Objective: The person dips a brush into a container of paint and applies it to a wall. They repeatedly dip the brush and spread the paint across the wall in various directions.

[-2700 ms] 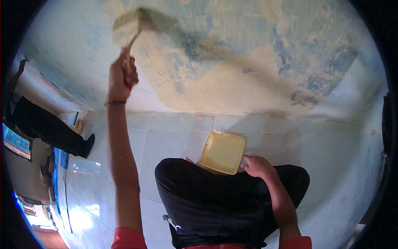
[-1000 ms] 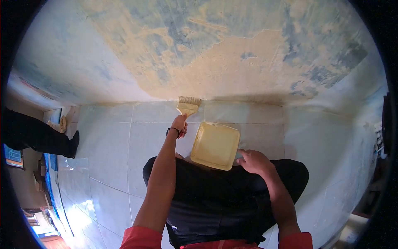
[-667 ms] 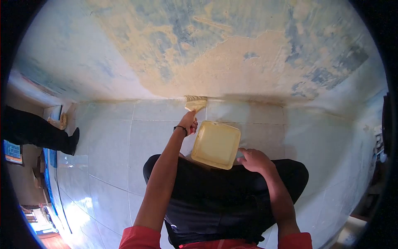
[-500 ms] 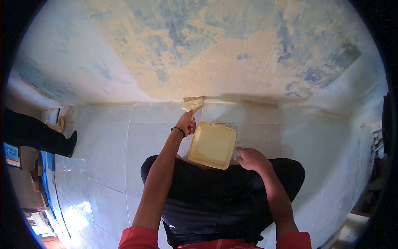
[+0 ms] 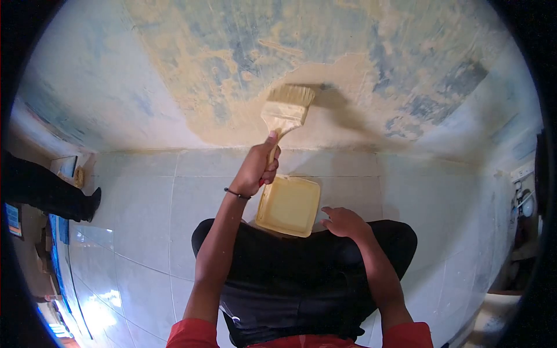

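My left hand (image 5: 256, 164) is closed around the handle of a wide paintbrush (image 5: 284, 111) coated in cream paint. The brush points up, its bristles against the lower part of the wall (image 5: 226, 69) in this view. Below it, in front of my knees, stands a square cream-yellow paint container (image 5: 318, 203) with pale paint inside. Just right of its rim is my right hand (image 5: 346, 222), index finger stretched out and thumb apart, with nothing in it.
Light grey tiles (image 5: 133, 203) cover the floor up to the wall's base. At the left, another person's dark-clothed leg (image 5: 46, 187) reaches in. Assorted items (image 5: 525, 203) line the right edge. The wall has patchy cream and blue-grey areas.
My left hand has raised the paintbrush from the wall's bottom edge to higher on the wall. My right hand stays beside the container, and the view has shifted slightly.
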Motion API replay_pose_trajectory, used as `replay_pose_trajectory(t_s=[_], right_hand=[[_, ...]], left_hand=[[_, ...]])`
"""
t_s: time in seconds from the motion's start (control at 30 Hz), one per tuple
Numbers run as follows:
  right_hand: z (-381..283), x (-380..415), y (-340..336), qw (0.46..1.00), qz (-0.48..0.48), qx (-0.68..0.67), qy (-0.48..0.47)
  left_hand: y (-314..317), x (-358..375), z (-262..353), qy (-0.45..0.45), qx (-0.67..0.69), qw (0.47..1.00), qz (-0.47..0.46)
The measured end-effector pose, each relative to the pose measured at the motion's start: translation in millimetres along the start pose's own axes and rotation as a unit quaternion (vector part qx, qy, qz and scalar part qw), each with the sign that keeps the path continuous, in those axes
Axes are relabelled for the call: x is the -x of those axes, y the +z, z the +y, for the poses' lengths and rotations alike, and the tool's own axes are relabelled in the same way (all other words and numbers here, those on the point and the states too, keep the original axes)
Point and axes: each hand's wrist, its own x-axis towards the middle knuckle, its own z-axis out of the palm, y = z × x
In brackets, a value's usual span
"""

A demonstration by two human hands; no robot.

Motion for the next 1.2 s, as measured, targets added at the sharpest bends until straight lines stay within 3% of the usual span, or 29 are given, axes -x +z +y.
replay_pose_trajectory(t_s=[0.1, 0.17, 0.23, 0.37, 0.47, 0.53, 0.63, 0.7, 0.8, 0.9, 1.0, 1.07, 1.2], right_hand=[[-2, -1, -1, 1.0, -0.002, 0.001, 0.003], [0, -1, -1, 1.0, -0.006, 0.002, 0.008], [2, -4, 2, 1.0, -0.003, -0.008, -0.015], [-6, -5, -5, 1.0, -0.027, -0.001, -0.014], [-5, -9, -3, 1.0, -0.024, -0.005, -0.013], [-5, -10, -4, 1.0, -0.017, -0.005, -0.007], [-8, -11, -8, 0.999, -0.039, 0.008, 0.005], [-8, -12, -4, 0.999, -0.036, 0.005, 0.002], [-6, -14, -1, 0.999, -0.037, 0.008, -0.002], [-8, -15, -2, 0.999, -0.049, 0.012, -0.004], [-14, -13, -6, 0.999, -0.051, 0.008, -0.001], [-13, -10, -7, 0.999, -0.049, 0.004, 0.007], [-5, -10, -4, 0.999, -0.042, 0.002, 0.002]], left_hand=[[7, 22, 29, 0.147, -0.13, 0.972, 0.127], [5, 34, 59, 0.194, -0.148, 0.956, 0.165], [3, 40, 95, 0.294, -0.194, 0.91, 0.219], [2, 40, 168, 0.449, -0.208, 0.837, 0.231], [-21, 9, 184, 0.415, -0.106, 0.888, 0.166], [-37, -16, 163, 0.42, -0.105, 0.883, 0.184], [-57, -56, 97, 0.396, -0.037, 0.895, 0.203], [-75, -78, 43, 0.375, 0.006, 0.914, 0.155], [-108, -111, -47, 0.339, -0.022, 0.925, 0.168], [-119, -128, -106, 0.241, -0.058, 0.932, 0.265], [-121, -122, -138, 0.163, -0.171, 0.923, 0.304], [-120, -119, -149, 0.061, -0.198, 0.924, 0.321], [-121, -118, -153, 0.023, -0.229, 0.925, 0.303]])
